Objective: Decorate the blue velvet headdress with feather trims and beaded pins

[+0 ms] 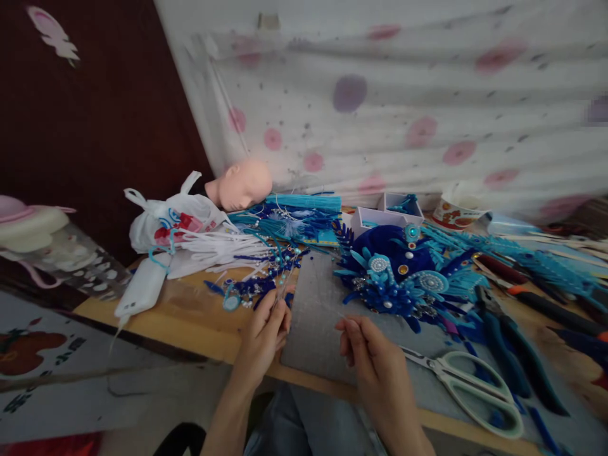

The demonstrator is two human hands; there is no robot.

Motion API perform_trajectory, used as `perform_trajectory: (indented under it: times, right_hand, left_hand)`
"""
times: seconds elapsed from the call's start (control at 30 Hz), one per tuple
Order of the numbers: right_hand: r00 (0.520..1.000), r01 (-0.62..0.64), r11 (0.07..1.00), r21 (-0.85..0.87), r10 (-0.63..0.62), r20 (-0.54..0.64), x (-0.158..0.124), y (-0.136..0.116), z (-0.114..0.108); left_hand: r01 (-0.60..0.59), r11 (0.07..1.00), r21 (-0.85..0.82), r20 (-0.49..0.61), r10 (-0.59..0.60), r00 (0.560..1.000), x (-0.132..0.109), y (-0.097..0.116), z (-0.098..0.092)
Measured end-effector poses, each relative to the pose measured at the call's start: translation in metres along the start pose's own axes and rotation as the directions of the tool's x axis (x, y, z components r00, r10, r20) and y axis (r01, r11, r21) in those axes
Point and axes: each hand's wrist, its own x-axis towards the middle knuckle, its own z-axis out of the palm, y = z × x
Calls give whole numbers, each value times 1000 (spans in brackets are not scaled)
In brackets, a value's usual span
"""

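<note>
Left hand [272, 324]: fingers pinch thin silvery strand [284, 286] by left edge of flat grey mat [313, 310].
Right hand [370, 351]: fingertips pressed together; contents unclear.
Mat gap: bare between hands; blue beaded ornament [387, 285] beyond right.

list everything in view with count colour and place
Table: one, light wood, middle
Mat: one, grey, on table
Beaded ornament: one, blue, on mat
Scissors: one, green handles, right foreground
Pliers: one, blue handles, beside scissors
Other tools: unclear count, mixed colours, far right
Boxes: at least two, white, behind ornament
Paper bowl: one, white, right of boxes
Sheet: one, spotted white, rear
Mannequin head: one, pale pink, before sheet
Tassels: several, blue, behind mat
Bag: one, white, left rear
Strips: many, white, before bag
Device: one, white, left of strips
Bottle: one, clear, far left
Beaded strands: several, blue, left of mat
Left grip: one, bare, by mat, pinching thin metallic item
Right grip: one, bare, over mat, fingers closed
</note>
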Motion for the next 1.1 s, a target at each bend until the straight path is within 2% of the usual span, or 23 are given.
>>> perform_trajectory:
  times: [0.1,0.2,0.3,0.47,0.6,0.73,0.97,1.1]
  right_hand:
    - [1000,11,1000,16,-10,-16,-3,-3,8]
    - [993,55,998,-32,-52,106,-4,-8,15]
    - [981,92,991,-96,-73,178,-3,-14,15]
    - [996,50,980,-194,-36,76,2,-19,7]
    - [991,65,970,-234,-35,130,6,-24,3]
    - [999,32,956,-292,-33,3,10,-25,-5]
    - [992,48,915,-401,-89,-84,24,-23,-23]
    - [995,82,922,-379,-94,-14,30,-28,-29]
  left_hand:
    - [-41,999,19,25,41,999,-1,-5,7]
    - [-53,996,67,123,44,991,-6,-8,13]
    - [-75,989,130,150,55,987,-12,-6,15]
    - [-104,943,317,141,61,988,-23,-1,16]
    - [-149,900,409,136,101,986,-27,0,22]
    - [-166,861,481,149,106,983,-29,1,24]
    - [-222,799,559,200,130,971,-39,2,15]
    - [-218,788,575,179,139,974,-42,3,10]
